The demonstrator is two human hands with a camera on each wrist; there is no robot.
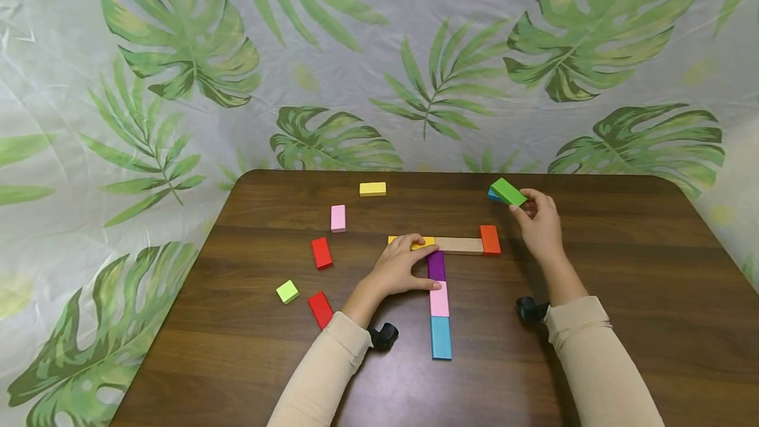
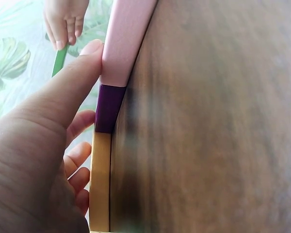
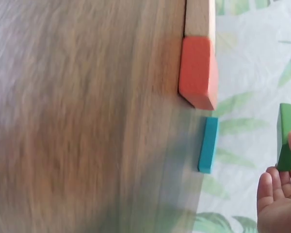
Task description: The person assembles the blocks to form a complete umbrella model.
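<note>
My right hand (image 1: pixel 542 226) pinches a green block (image 1: pixel 508 192) between thumb and fingers, lifted near the back of the table. Partly behind it in the head view, a blue block (image 3: pixel 208 144) lies on the table. My left hand (image 1: pixel 398 265) rests over a T of blocks laid flat, fingers spread. Its thumb touches a pink block (image 1: pixel 440 305), and its other fingers reach over the orange-yellow block (image 1: pixel 429 242) and beside the purple block (image 1: pixel 436 267). A plain wooden block (image 1: pixel 459 247) and an orange-red block (image 1: pixel 490 240) continue the bar; a light blue block (image 1: pixel 441 338) ends the stem.
Loose on the left side lie a yellow block (image 1: pixel 373 189), another pink block (image 1: pixel 338 218), two red blocks, one farther back (image 1: pixel 322 253) and one nearer (image 1: pixel 321 310), and a lime block (image 1: pixel 287 292). A leaf-patterned cloth (image 1: pixel 332 71) hangs behind the brown table (image 1: pixel 237 361).
</note>
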